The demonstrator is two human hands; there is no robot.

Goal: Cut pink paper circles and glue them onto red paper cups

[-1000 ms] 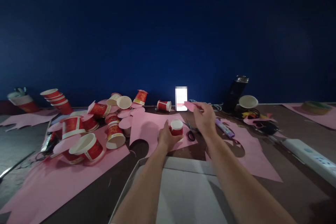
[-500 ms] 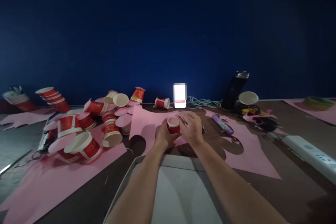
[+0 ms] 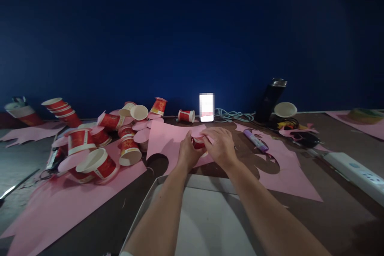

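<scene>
Cup: a small red paper cup with a white rim (image 3: 198, 143) sits between both hands, above a pink paper sheet (image 3: 168, 140) on the brown counter (image 3: 336, 204).
Left hand (image 3: 186, 153): wrapped around the cup's left side.
Right hand (image 3: 220, 147): closed over its right side and top, pressing a pink paper piece there.
Axis: cup tilted, exact lean unclear.
Nearer hand: both touching.

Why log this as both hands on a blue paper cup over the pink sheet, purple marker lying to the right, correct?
Not quite: the cup is red with a white rim, not blue. The head view shows the left hand and right hand closed around it above the pink sheet, with the purple marker lying to the right.
</scene>
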